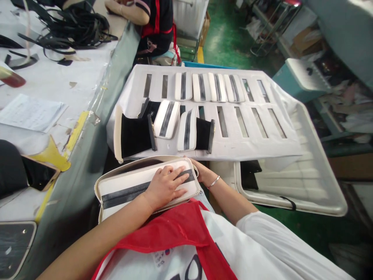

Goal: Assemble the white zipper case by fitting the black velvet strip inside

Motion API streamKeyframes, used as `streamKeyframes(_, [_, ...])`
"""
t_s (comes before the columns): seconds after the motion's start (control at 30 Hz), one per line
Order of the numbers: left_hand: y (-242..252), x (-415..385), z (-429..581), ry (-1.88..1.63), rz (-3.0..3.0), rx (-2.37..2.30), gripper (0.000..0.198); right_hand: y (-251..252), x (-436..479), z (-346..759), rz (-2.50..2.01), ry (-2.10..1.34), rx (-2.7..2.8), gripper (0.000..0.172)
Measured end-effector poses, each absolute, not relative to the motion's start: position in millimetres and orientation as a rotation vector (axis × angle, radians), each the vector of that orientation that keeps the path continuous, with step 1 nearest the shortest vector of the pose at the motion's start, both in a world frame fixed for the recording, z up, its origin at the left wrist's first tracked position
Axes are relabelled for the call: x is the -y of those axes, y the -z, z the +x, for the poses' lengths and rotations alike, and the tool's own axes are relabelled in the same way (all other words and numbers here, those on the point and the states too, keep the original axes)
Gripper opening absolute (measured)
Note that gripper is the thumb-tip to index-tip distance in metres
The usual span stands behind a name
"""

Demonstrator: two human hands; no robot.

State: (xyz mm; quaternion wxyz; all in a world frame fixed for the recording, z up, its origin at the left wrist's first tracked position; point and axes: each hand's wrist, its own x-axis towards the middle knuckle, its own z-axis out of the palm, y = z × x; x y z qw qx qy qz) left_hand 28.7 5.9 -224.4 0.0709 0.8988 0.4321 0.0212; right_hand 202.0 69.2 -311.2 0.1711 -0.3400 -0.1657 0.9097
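An unfinished white bag [128,188] with a dark grey stripe lies on its side across my lap. Its pale edge band curves up along the far side. My left hand [166,186] rests palm down on the striped face, fingers spread. At the bag's right end, my right hand [199,171] grips the edge; most of its fingers are hidden behind the bag. Just beyond stand two small striped white pieces, one upright piece [167,119] and another [187,130] beside a black flap [204,134]. A black-lined panel [136,134] with a pale edge is at their left.
A white slotted board [233,149] holds several striped pieces [201,87] in its back row. Under it, to the right, is a pale tray [305,194]. The left workbench [96,74] carries black straps [75,31], paper [32,112] and a phone [39,173]. Another person [157,23] sits behind.
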Motion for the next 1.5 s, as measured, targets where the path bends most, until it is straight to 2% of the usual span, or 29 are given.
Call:
streamKeyframes(0.07, [225, -5, 28, -0.076, 2.716, -1.292, 0.044, 306, -66, 208, -0.943, -2.589, 0.350, 0.058])
streamKeyframes(0.1, [226, -5, 28, -0.082, 2.721, -1.288, 0.044, 303, -64, 210, -0.938, -2.565, 0.309, 0.055])
streamKeyframes(0.2, [226, -6, 28, -0.093, 2.732, -1.282, 0.044, 302, -56, 216, -0.974, -2.451, 0.307, 0.034])
streamKeyframes(0.27, [226, -6, 27, -0.091, 2.734, -1.280, 0.044, 308, -50, 220, -0.980, -2.399, 0.320, 0.026])
streamKeyframes(0.43, [225, -6, 27, -0.091, 2.743, -1.285, 0.044, 322, -34, 226, -0.901, -2.292, 0.472, 0.030])
streamKeyframes(0.57, [224, -6, 28, -0.071, 2.740, -1.297, 0.045, 311, -38, 231, -0.974, -2.100, 1.038, 0.032])
streamKeyframes(0.63, [224, -6, 28, -0.060, 2.740, -1.292, 0.046, 299, -46, 235, -1.130, -1.908, 1.502, 0.027])
streamKeyframes(0.77, [224, -5, 28, -0.082, 2.752, -1.287, 0.045, 271, -58, 242, -1.469, -1.250, 2.291, 0.020])
streamKeyframes(0.97, [222, -4, 31, -0.052, 2.756, -1.316, 0.044, 251, -57, 242, -1.723, -0.631, 2.677, 0.032])
streamKeyframes(1.13, [219, -7, 33, -0.026, 2.743, -1.306, 0.043, 249, -66, 239, -1.741, -0.449, 2.639, 0.032])
streamKeyframes(1.3, [221, -7, 33, -0.066, 2.699, -1.314, 0.045, 231, -51, 249, -1.599, -0.401, 2.860, 0.029])
streamKeyframes(1.5, [225, -9, 33, -0.024, 2.646, -1.316, 0.046, 221, -36, 257, -1.412, -0.355, 3.039, 0.018])
